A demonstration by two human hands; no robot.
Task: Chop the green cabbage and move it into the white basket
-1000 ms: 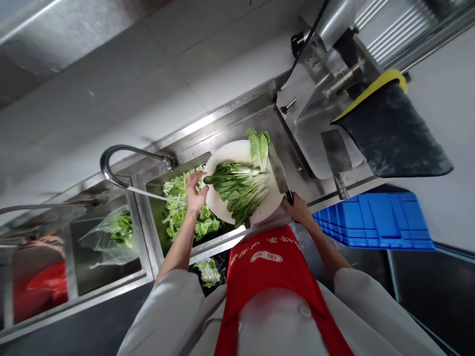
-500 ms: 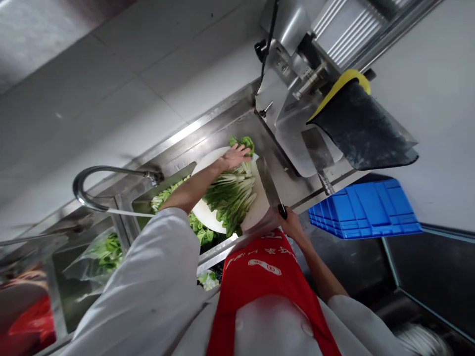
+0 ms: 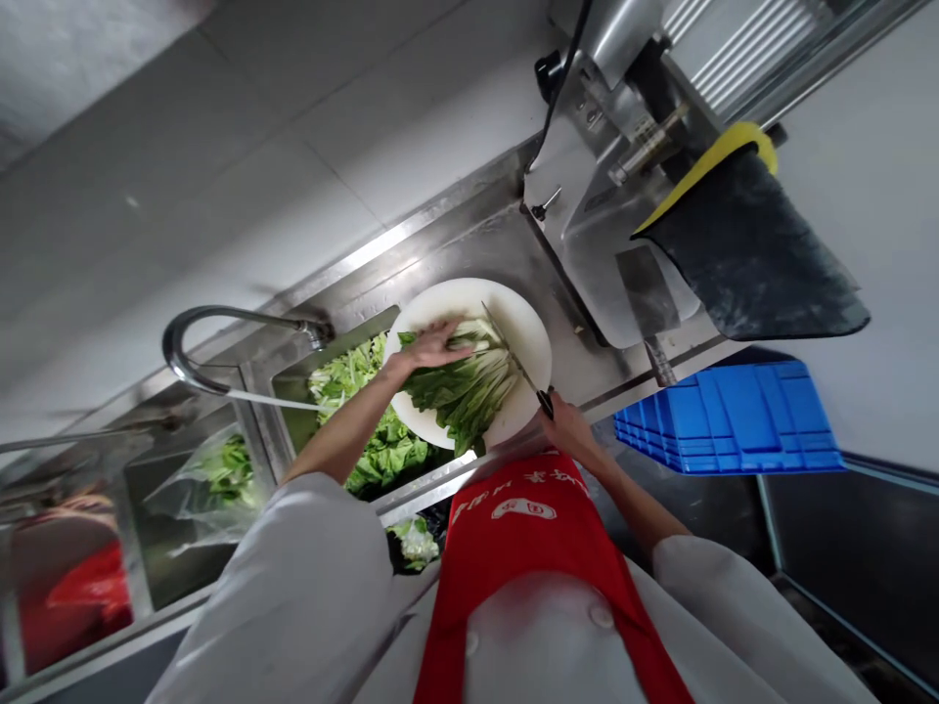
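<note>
A bunch of leafy greens (image 3: 473,391) lies on a round white cutting board (image 3: 524,313), pale stems toward the right and leaves toward my body. My left hand (image 3: 436,346) rests flat on top of the bunch with its fingers stretched out. In my right hand (image 3: 566,426) is the black handle of a kitchen knife (image 3: 519,368). Its blade stands on edge along the stem ends, pointing away from me. I cannot tell whether the edge touches the stems. Cut greens (image 3: 388,445) fill the sink basin left of the board.
A curved faucet (image 3: 198,337) arches over the sinks on the left. A bag of greens (image 3: 231,469) lies in the farther basin. A metal slicing machine (image 3: 587,215) with a dark cloth (image 3: 755,244) stands right of the board. A blue crate (image 3: 734,416) sits below at right.
My left hand has drawn back from the greens' far end onto the bunch. The knife has gone from lying broadside at the board's right to standing on edge beside the stems.
</note>
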